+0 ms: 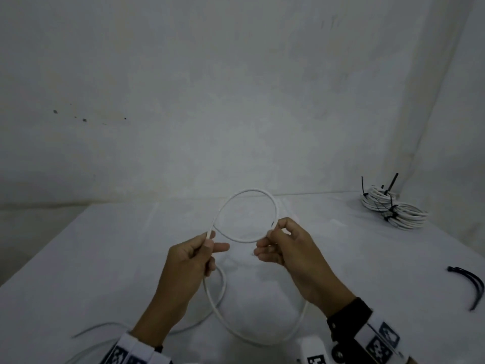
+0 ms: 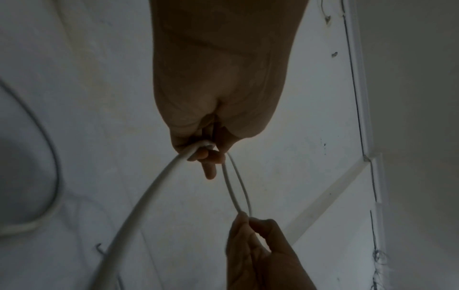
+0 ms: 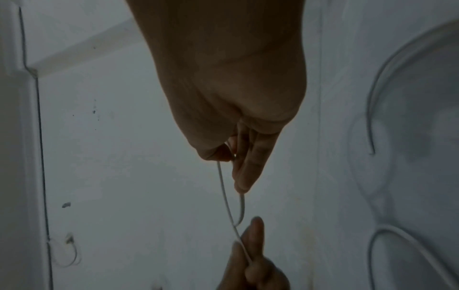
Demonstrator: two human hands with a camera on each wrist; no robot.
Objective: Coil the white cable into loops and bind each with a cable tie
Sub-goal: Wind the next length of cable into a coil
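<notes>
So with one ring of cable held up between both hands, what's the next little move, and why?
Probably draw more white cable up from the table and lay a second turn on the first. The left hand pinches the crossing, the right hand the cable's end; only one loop exists, much slack remains, and the black cable ties lie untouched.

A: What is the person wearing?

B: The hands are bare. The left hand (image 1: 189, 261) has a white band at the wrist with black square patterns on it.

A: And the other one?

B: The right hand (image 1: 291, 254) has a black strap at the wrist. Next to it is a white band with the same black squares, and a white box with a round black knob.
</notes>
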